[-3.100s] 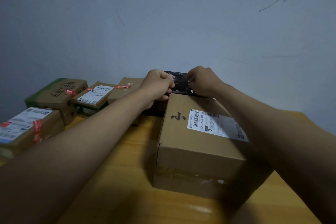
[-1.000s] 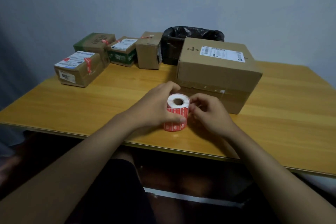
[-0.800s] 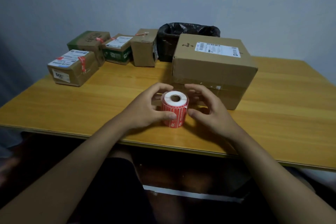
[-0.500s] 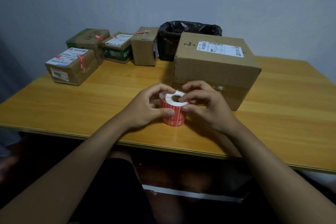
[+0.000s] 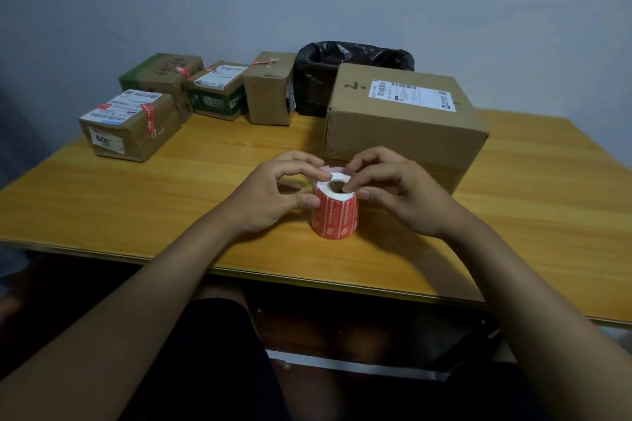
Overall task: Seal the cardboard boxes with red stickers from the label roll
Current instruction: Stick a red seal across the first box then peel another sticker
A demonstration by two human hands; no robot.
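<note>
A roll of red stickers (image 5: 337, 214) stands upright on the wooden table (image 5: 530, 215), its white core hole facing up. My left hand (image 5: 273, 193) grips the roll's left side, thumb on the red face and forefinger on the top rim. My right hand (image 5: 393, 191) pinches the roll's top right edge with thumb and forefinger, where a pale strip end sticks up behind the roll. A large cardboard box (image 5: 403, 120) with a white shipping label sits just behind the roll; no red sticker shows on it.
Several smaller cardboard boxes stand at the back left, among them one (image 5: 131, 125) with a red sticker over its edge, a green-printed one (image 5: 219, 90) and a plain one (image 5: 270, 89). A bin with a black bag (image 5: 342, 65) stands behind the large box.
Three seconds ago both hands were at the black bin behind the large box. Since then they came to the roll near the table's front edge, and the fingers have shifted around its top rim.
</note>
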